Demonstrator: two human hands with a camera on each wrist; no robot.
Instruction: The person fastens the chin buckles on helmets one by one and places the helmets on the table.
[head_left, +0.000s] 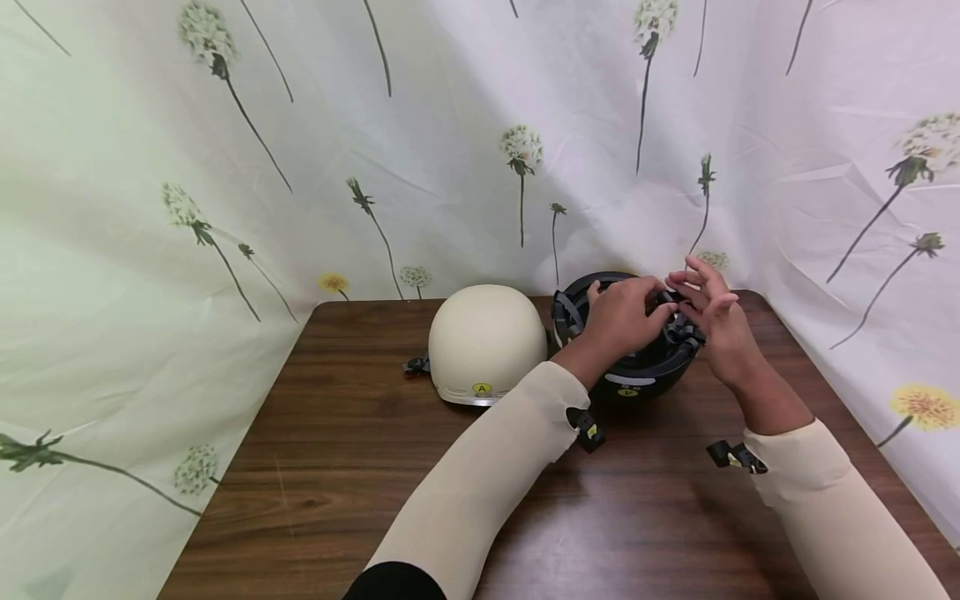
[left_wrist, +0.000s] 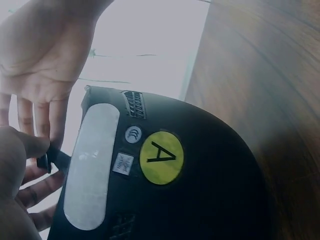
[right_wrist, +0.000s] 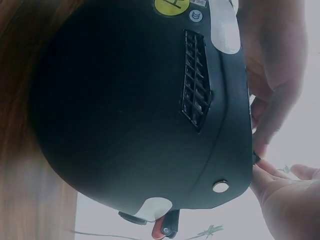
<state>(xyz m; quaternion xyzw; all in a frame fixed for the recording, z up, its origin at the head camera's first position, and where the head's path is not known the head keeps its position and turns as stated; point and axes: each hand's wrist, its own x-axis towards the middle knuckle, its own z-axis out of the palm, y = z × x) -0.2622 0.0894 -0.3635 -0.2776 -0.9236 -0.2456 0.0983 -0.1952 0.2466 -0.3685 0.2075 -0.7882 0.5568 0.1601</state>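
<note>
A black helmet (head_left: 637,379) lies upside down on the table, its opening upward with dark straps inside. My left hand (head_left: 622,317) reaches over the opening and pinches a black chin strap end (left_wrist: 45,161) between thumb and fingers. Opposite it, my right hand (head_left: 723,333) has its fingers extended to the strap, the fingertips meeting those of the left hand and the thumb apart. A yellow "A" sticker (left_wrist: 161,158) and a pale reflective strip (left_wrist: 92,167) mark the black shell. In the right wrist view, a vent grille (right_wrist: 195,80) and a rivet (right_wrist: 220,186) show on its side.
Just left of the black helmet, a cream helmet (head_left: 487,342) sits dome up, with a black buckle (head_left: 416,366) sticking out at its left. Both stand toward the back of the brown wooden table (head_left: 337,467). A dandelion-print cloth (head_left: 450,167) hangs behind.
</note>
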